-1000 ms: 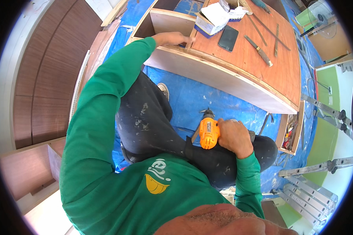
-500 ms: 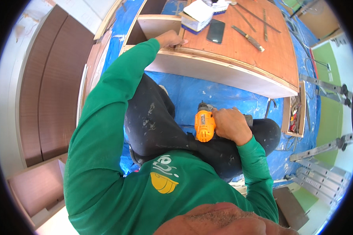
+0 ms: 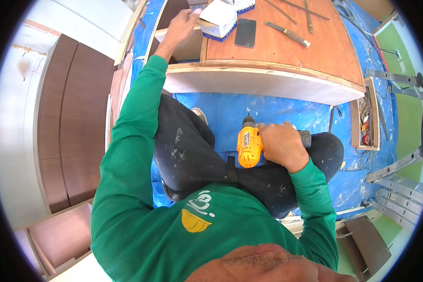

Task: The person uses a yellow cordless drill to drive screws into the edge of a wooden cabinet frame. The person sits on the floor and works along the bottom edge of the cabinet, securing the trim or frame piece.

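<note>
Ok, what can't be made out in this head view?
- Left hand: its fingertips sit behind the small white and blue box, so any grip is unclear.
- Orange drill: the right hand covers its handle and trigger.
- Open tool tray: contents too small and bent by the fisheye rim.
- Box top: cut off by the upper edge.

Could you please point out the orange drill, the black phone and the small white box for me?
Orange drill (image 3: 248,146), head view: on its orange body.
Black phone (image 3: 245,33), head view: middle of its dark face.
Small white box (image 3: 219,18), head view: on its white top.
</note>
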Action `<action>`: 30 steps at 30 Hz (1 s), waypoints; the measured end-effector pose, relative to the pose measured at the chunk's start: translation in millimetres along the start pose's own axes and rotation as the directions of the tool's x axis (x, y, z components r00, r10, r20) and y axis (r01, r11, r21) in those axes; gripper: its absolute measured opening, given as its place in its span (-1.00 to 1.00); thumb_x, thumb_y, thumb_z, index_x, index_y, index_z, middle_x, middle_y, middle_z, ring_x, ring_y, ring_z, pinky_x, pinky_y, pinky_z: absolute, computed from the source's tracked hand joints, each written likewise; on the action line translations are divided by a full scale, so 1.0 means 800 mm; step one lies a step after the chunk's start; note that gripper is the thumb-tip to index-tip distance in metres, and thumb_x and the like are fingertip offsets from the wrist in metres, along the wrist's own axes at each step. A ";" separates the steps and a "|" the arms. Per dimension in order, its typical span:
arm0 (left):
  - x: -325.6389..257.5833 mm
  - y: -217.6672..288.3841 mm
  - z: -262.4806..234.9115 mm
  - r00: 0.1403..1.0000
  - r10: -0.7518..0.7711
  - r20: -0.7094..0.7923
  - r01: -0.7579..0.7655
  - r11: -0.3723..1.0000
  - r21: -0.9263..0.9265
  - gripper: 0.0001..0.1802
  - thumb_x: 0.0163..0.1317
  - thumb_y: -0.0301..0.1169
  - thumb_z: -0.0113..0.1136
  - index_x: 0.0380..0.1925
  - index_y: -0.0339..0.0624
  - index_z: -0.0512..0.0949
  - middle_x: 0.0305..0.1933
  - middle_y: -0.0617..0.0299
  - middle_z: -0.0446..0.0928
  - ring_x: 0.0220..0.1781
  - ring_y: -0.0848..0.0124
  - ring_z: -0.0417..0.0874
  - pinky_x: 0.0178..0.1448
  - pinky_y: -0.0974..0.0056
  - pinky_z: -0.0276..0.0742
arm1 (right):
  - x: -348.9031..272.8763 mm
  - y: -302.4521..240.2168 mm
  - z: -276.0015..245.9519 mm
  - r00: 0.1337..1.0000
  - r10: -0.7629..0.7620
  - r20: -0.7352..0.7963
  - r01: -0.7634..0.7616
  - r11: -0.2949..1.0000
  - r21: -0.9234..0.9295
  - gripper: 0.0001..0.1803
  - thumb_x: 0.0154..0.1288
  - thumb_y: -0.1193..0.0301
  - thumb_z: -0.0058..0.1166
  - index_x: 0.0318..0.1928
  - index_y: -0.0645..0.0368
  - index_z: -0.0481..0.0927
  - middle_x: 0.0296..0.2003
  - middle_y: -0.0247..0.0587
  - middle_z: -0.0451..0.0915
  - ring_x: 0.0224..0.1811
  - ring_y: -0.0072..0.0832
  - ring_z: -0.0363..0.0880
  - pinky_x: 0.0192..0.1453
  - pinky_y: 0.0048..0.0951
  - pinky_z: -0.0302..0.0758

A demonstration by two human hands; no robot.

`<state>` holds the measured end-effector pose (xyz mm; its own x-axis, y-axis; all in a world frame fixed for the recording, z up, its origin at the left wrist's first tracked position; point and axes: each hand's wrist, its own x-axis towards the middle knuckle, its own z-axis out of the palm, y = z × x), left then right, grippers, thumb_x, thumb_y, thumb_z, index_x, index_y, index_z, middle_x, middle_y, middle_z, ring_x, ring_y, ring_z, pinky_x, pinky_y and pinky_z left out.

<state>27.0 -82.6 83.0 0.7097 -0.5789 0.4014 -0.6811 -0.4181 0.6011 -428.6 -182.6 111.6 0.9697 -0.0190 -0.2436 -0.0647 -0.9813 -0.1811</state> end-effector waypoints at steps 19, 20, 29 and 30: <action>-0.013 0.012 0.009 0.999 0.044 0.031 -0.040 0.992 -0.118 -0.50 0.45 -0.08 0.25 0.05 -0.35 0.64 -0.03 -0.11 0.70 0.03 0.12 0.73 0.16 0.10 0.59 | -0.002 0.001 0.008 0.998 -0.032 0.050 0.034 0.999 -0.037 -0.74 0.15 0.48 0.21 -0.11 0.20 0.68 -0.35 -0.04 0.73 -0.33 -0.01 0.73 -0.19 -0.12 0.64; -0.013 0.012 0.008 0.999 0.050 0.021 -0.047 0.989 -0.142 -0.51 0.44 -0.09 0.26 0.03 -0.35 0.65 -0.05 -0.12 0.70 0.02 0.11 0.73 0.15 0.09 0.59 | -0.002 0.000 0.008 0.998 -0.033 0.047 0.035 0.999 -0.039 -0.73 0.15 0.48 0.20 -0.10 0.21 0.69 -0.36 -0.04 0.73 -0.33 -0.01 0.73 -0.18 -0.12 0.64; -0.021 0.031 0.008 0.971 0.224 0.081 -0.207 0.963 -0.174 -0.61 0.42 -0.18 0.27 0.01 -0.29 0.68 -0.02 -0.11 0.67 0.08 0.03 0.68 0.23 0.04 0.54 | 0.001 -0.003 0.015 0.997 -0.045 0.058 0.047 0.999 -0.027 -0.72 0.15 0.48 0.18 -0.09 0.24 0.69 -0.40 0.01 0.72 -0.33 0.03 0.71 -0.13 -0.09 0.63; -0.021 0.031 0.007 0.966 0.250 0.068 -0.237 0.959 -0.158 -0.62 0.42 -0.19 0.26 0.02 -0.29 0.67 -0.02 -0.11 0.66 0.08 0.01 0.68 0.23 0.04 0.54 | 0.003 -0.002 0.018 0.997 -0.054 0.063 0.055 0.998 -0.020 -0.72 0.15 0.48 0.18 -0.10 0.25 0.68 -0.40 0.01 0.72 -0.33 0.03 0.71 -0.13 -0.08 0.63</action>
<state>-3.2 -87.0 87.3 0.5026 -0.7116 0.4910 -0.7929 -0.1531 0.5898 -429.9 -178.5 97.7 0.9549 0.0463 -0.2932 -0.0061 -0.9845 -0.1753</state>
